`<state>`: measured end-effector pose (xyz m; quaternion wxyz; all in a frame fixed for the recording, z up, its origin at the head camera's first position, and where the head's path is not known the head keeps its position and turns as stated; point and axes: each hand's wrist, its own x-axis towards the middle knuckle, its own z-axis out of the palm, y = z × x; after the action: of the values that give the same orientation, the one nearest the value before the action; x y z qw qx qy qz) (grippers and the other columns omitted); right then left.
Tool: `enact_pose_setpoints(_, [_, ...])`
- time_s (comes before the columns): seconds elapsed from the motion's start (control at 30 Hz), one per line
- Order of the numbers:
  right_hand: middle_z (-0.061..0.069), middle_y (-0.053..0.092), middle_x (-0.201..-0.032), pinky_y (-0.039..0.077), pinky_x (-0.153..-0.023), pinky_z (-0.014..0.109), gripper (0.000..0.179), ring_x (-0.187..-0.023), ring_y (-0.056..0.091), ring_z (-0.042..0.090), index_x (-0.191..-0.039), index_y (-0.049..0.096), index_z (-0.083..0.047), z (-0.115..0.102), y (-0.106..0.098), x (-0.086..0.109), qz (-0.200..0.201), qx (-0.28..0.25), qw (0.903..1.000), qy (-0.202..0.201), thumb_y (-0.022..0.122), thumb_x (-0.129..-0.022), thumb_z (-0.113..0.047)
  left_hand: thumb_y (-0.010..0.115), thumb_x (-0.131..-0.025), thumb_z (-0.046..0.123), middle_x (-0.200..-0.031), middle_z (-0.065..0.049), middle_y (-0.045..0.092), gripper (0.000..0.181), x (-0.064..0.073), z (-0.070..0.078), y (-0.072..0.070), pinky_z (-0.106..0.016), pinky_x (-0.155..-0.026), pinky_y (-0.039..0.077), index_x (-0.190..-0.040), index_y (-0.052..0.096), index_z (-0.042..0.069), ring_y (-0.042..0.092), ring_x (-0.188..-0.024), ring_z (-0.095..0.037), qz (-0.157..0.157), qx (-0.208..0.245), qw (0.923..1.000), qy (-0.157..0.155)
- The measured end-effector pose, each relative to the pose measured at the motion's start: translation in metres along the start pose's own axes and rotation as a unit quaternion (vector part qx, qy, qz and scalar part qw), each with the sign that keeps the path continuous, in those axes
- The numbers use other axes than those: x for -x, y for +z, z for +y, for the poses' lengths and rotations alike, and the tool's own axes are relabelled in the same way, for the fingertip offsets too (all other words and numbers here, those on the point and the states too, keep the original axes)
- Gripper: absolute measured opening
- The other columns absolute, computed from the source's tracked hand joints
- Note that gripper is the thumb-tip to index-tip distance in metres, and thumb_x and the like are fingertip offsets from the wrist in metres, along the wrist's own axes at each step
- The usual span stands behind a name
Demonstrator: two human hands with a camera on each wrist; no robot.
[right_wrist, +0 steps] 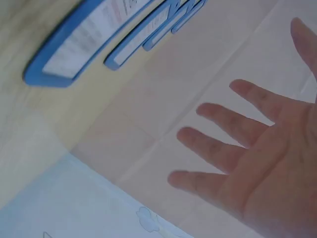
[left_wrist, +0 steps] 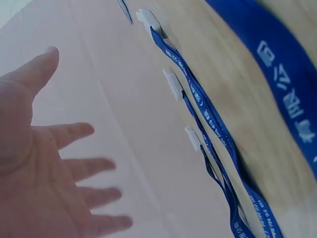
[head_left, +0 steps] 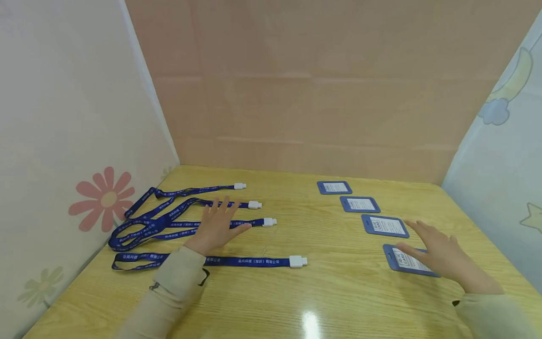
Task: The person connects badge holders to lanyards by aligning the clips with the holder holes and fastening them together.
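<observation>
My left hand [head_left: 218, 228] hovers with spread fingers over the blue lanyards, holding nothing. Several lanyards lie side by side on the left, each printed in white and ending in a white plastic clip; the nearest lanyard [head_left: 258, 262] ends in a clip [head_left: 298, 261] pointing right. In the left wrist view the lanyards [left_wrist: 218, 129] run beyond the outstretched fingers [left_wrist: 94, 170]. On the right, my right hand [head_left: 444, 254] hangs over the nearest blue ID card holder [head_left: 406, 261] and hides its right part. Its fingers [right_wrist: 213, 148] are spread and grasp nothing in the right wrist view.
More card holders [head_left: 385, 225] form a diagonal row toward the back of the wooden table [head_left: 322, 292]. A pinkish backdrop [head_left: 317, 94] rises behind it. Patterned white panels, one with a red flower [head_left: 108, 199], stand at both sides.
</observation>
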<state>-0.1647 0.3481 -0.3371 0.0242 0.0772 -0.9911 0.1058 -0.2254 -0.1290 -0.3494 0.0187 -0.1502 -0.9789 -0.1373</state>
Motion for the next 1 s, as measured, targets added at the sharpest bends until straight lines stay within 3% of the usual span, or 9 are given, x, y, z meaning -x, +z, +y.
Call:
enact_pose_setpoints(0.17, [0.039, 0.041, -0.131, 0.035, -0.085, 0.068, 0.073, -0.115, 0.039, 0.059, -0.135, 0.037, 0.011, 0.003, -0.004, -0.001, -0.037, -0.008, 0.9993, -0.006, 0.052, -0.092, -0.046, 0.052, -0.092, 0.045, -0.142, -0.021, 0.044, 0.062, 0.0, 0.01, -0.002, -0.055, -0.106, 0.034, -0.139, 0.043, 0.006, 0.041, -0.131, -0.041, -0.019, 0.021, 0.999, 0.035])
enact_pose_setpoints(0.43, [0.038, 0.053, -0.119, 0.045, -0.08, 0.059, 0.064, -0.104, 0.053, 0.054, -0.121, 0.05, 0.013, 0.008, 0.001, -0.002, -0.062, 0.009, 0.998, -0.007, 0.052, -0.093, -0.044, 0.061, -0.089, 0.034, -0.116, -0.014, 0.065, 0.042, -0.003, 0.028, 0.013, -0.044, -0.091, 0.049, -0.119, 0.062, 0.004, 0.062, -0.105, -0.028, -0.033, 0.03, 0.9939, 0.101])
enact_pose_setpoints(0.57, [0.034, 0.06, -0.11, 0.048, -0.076, 0.055, 0.057, -0.096, 0.059, 0.046, -0.116, 0.055, 0.012, 0.009, 0.0, -0.003, -0.068, 0.011, 0.9975, -0.016, 0.054, -0.092, -0.04, 0.062, -0.088, 0.035, -0.106, -0.01, 0.069, 0.038, -0.006, 0.037, 0.023, -0.039, -0.082, 0.052, -0.112, 0.065, 0.005, 0.065, -0.094, -0.023, -0.055, 0.016, 0.9893, 0.134])
enact_pose_setpoints(0.83, [0.028, 0.064, -0.106, 0.049, -0.077, 0.053, 0.053, -0.095, 0.061, 0.042, -0.112, 0.058, 0.009, 0.013, 0.005, -0.004, -0.091, 0.02, 0.9955, -0.016, 0.059, -0.089, -0.039, 0.063, -0.085, 0.044, -0.103, -0.002, 0.07, 0.042, -0.009, 0.062, 0.039, -0.03, -0.084, 0.05, -0.11, 0.068, 0.011, 0.064, -0.094, -0.016, -0.085, -0.057, 0.9759, 0.193])
enact_pose_setpoints(1.0, [0.028, 0.063, -0.109, 0.047, -0.079, 0.055, 0.056, -0.1, 0.059, 0.046, -0.112, 0.059, 0.008, 0.015, 0.009, -0.004, -0.093, 0.023, 0.9952, -0.02, 0.059, -0.088, -0.042, 0.064, -0.084, 0.045, -0.096, 0.002, 0.067, 0.042, -0.01, 0.073, 0.042, -0.024, -0.073, 0.047, -0.11, 0.067, 0.013, 0.059, -0.081, -0.01, -0.102, -0.084, 0.97, 0.204])
